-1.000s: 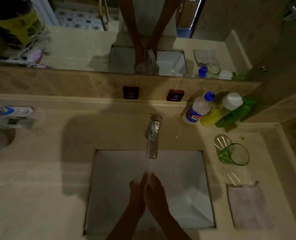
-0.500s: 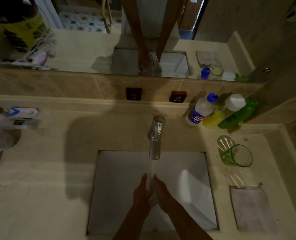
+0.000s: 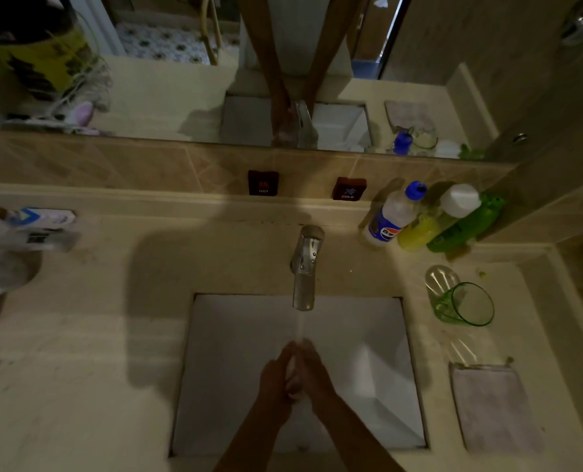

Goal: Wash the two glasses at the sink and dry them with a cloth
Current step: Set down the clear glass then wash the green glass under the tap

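Observation:
Two glasses stand on the counter right of the sink (image 3: 228, 369): a green glass (image 3: 467, 306) and, touching it behind, a clear glass (image 3: 441, 281). A pale folded cloth (image 3: 491, 407) lies flat on the counter nearer to me. My left hand (image 3: 274, 376) and my right hand (image 3: 315, 373) are pressed palm to palm over the basin, fingertips under the thin water stream from the tap (image 3: 305, 267). Pale foam or water shows between the palms. Neither hand holds a glass.
A blue-capped bottle (image 3: 390, 216), a yellow bottle (image 3: 419, 229) and a green bottle (image 3: 463, 223) lean against the back ledge right of the tap. Hot and cold buttons (image 3: 262, 182) sit on the tiled wall under a mirror. Toiletries (image 3: 27, 229) crowd the left counter.
My hands have closed together from side by side to palm against palm and slid slightly along each other under the stream. The glasses and cloth have not moved.

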Tool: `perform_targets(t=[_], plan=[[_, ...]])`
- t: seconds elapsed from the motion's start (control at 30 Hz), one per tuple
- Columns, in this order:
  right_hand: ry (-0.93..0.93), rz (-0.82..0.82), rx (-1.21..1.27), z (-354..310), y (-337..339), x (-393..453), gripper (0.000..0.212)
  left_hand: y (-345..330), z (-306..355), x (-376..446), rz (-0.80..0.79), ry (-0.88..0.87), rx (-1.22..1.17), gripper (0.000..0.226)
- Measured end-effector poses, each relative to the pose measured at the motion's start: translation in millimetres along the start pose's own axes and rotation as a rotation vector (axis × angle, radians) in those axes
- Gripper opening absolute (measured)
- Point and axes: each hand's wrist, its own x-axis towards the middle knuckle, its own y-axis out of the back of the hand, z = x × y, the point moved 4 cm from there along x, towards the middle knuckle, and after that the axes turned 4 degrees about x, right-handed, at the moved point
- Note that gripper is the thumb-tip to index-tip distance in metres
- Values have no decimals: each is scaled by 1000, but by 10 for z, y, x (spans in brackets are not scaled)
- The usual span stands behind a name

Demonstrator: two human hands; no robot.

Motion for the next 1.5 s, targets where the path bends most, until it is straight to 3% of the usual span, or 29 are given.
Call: perform_targets(t=[0.13,0.23,0.33,0.43,0.5,0.6,0.7,0.9,0.93,1.07,1.17,1.3,1.37,1.5], plan=[[-134,-133,60,-11,186,120,42,-43,32,-60,-60,-33,-63,57],[-5,-182,-78,36,208,111,41,-73,25,-37,-69,-65,-42,53],[79,-181,-161,103,141,-11,40,-20,-43,26,34,-55,-44,40],[142,-220,-311,173,23,-138,53,80,-103,72,138,-9,-53,42],[204,-208,-415,207,-29,-214,59,98,-119,40,123,17,-50,43],[168,-120,-221,177,21,-169,54,68,-113,-17,9,7,-127,39],[41,-86,-33,60,105,20,40,13,-94,-64,-113,53,-186,54],[2,-193,-29,104,168,129,40,16,-131,-8,-138,122,-161,60],[16,-200,-40,129,148,119,42,-22,-101,-21,-128,111,-121,60],[126,-217,-147,245,44,-69,52,85,-72,61,196,45,-67,61],[247,-215,-220,338,55,-196,56,73,-105,22,92,74,-133,52],[170,-132,-213,193,69,-43,49,36,-141,-31,-37,56,-139,43],[105,-61,-176,70,122,77,41,-37,-130,-90,-140,17,-123,50],[72,-124,-148,-2,299,164,24,-7,-105,-118,-275,-18,-174,50]])
